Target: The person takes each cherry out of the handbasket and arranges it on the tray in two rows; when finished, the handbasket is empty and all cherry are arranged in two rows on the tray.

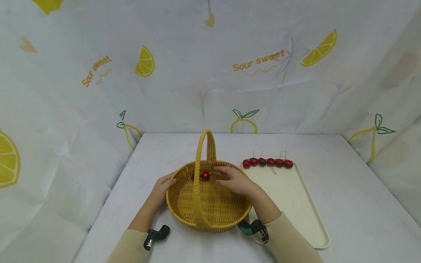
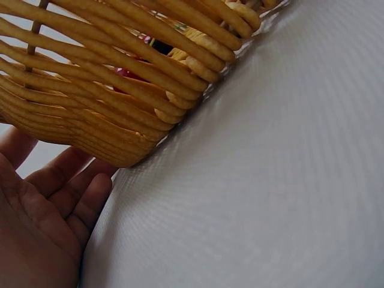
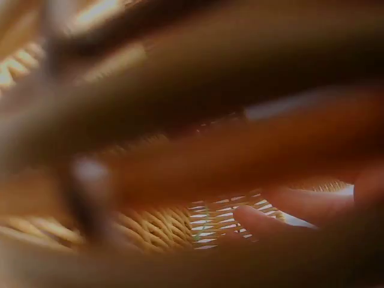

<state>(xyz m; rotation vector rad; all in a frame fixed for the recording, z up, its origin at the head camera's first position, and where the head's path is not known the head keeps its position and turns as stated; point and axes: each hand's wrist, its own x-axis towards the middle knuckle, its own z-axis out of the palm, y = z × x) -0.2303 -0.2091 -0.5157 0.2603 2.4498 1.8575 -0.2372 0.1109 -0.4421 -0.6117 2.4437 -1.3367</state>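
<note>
A yellow wicker basket (image 1: 210,226) with a tall arched handle stands on the table. Inside, near its far wall, lies a red cherry (image 1: 205,175) with a green stem; a second one is partly hidden behind the handle. My left hand (image 1: 164,184) holds the basket's left rim, thumb over the edge and fingers along the outside. Over the right side of the rim reaches my right hand (image 1: 235,180), its thumb and fingers apart inside the basket, just right of the cherries. In the right wrist view, blurred wicker covers most of the scene and only some fingertips (image 3: 264,222) show.
To the right lies a cream rectangular tray (image 1: 286,197), its left part hidden by the basket and right arm. Several dark red cherries (image 1: 270,162) with stems form a row along its far edge. A white lemon-print cloth (image 1: 184,91) hangs behind the table.
</note>
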